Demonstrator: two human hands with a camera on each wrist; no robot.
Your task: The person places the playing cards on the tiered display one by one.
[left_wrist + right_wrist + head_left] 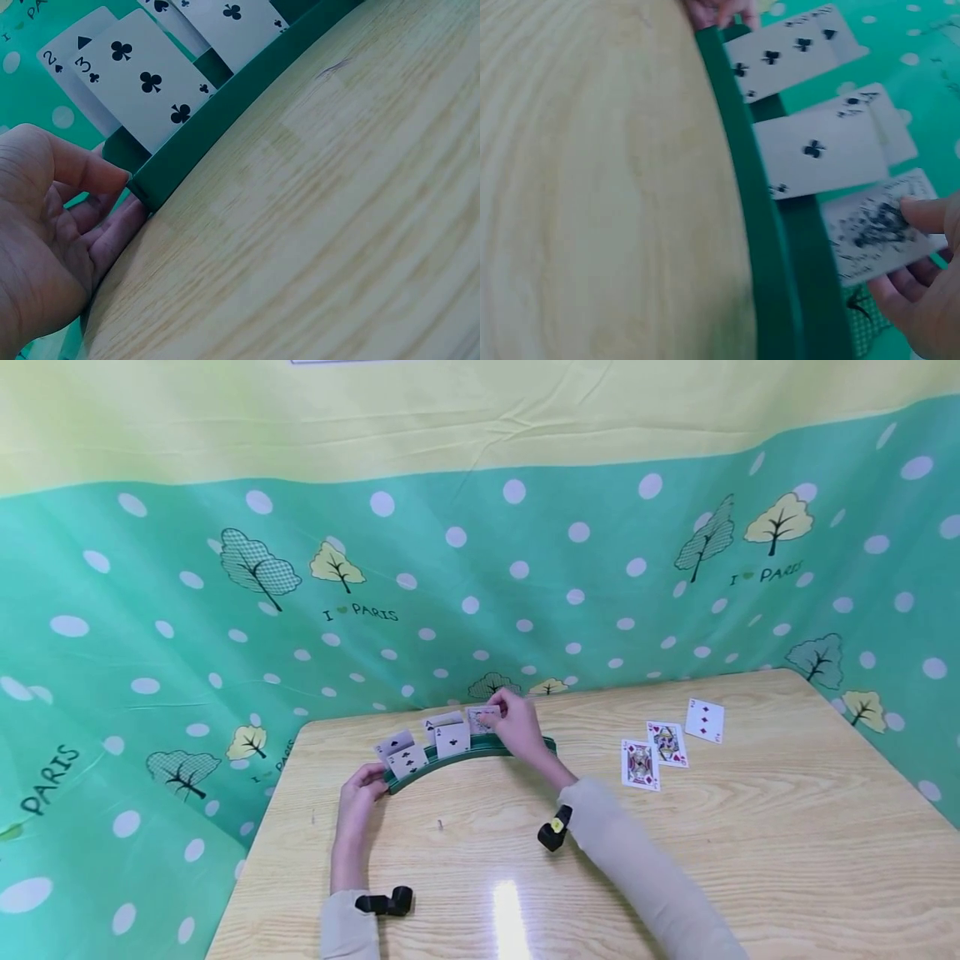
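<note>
right hand (pixel 519 728) fingers pinched a playing card (pixel 874 232), left hand (pixel 357 800) fingers the card rack (pixel 221 118), whose tilting risked dropping the three of clubs (pixel 139 86).

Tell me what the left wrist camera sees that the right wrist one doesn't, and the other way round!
Only the left wrist view shows printed letters "PA" on the dotted cloth. Only the right wrist view shows the right hand, the blurred patterned card it pinches, and a checked tree print. Both show the left hand, the green card holder, three of clubs before two of spades, ace of clubs before ace of spades, the cloth and wooden table.
</note>
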